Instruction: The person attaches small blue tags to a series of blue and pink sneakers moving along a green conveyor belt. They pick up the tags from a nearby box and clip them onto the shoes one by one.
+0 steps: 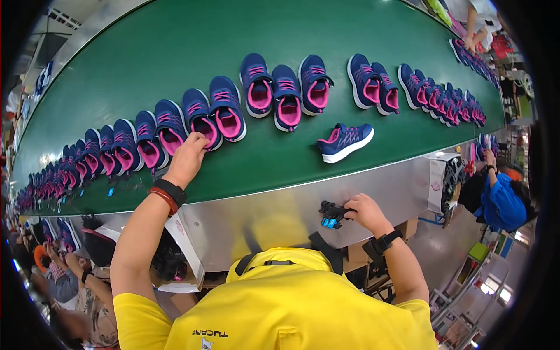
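Note:
My left hand [188, 156] reaches over the near side of the green conveyor belt [274, 169]. Its fingers pinch the heel of a navy sneaker [197, 106] with pink lining and laces, which stands in a long row. Close to my body, above the metal ledge, my right hand [366, 212] grips a bunch of small black plastic pieces with blue tags [332, 213]. A single sneaker [345, 142] stands sideways on the belt, apart from the row, between my hands and farther off.
More navy sneakers [286, 98] line the belt to both sides. A metal ledge [280, 216] runs along its near edge. Below stand an open carton [189, 242] at left and a white box of black pieces [437, 184] at right. Co-workers, one in blue [503, 201], are on both sides.

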{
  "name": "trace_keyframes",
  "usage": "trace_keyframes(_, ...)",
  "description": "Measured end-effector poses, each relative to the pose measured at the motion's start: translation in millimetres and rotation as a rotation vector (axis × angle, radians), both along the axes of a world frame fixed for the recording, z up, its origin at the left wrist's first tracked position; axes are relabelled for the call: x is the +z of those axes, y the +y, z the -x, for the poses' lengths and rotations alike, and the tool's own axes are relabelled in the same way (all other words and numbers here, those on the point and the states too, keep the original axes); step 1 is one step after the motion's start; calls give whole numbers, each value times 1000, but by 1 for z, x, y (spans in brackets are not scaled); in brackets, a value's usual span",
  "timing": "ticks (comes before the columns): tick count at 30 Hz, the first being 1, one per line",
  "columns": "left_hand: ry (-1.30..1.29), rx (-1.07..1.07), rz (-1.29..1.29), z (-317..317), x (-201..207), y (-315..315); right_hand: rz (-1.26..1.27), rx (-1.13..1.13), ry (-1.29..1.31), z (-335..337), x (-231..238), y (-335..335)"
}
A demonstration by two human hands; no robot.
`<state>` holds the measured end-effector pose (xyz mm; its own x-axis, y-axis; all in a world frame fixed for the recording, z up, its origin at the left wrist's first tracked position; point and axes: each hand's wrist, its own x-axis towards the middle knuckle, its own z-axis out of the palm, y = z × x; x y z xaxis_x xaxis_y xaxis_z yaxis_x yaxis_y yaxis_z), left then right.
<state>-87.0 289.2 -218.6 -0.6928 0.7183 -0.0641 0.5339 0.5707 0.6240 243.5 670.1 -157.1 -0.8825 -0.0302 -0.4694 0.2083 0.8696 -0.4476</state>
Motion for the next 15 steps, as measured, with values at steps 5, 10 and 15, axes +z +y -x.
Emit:
trace_keyframes(5,-15,19,-46,1,2,-3,139,-132,-68,51,26,-12)
trace_keyframes(10,-47,19,-51,1,0,-4,703,-367,-271,154,13,-112)
trace_keyframes(15,-70,36,-22,0,0,-4,877,-620,-218,208,-12,-201)
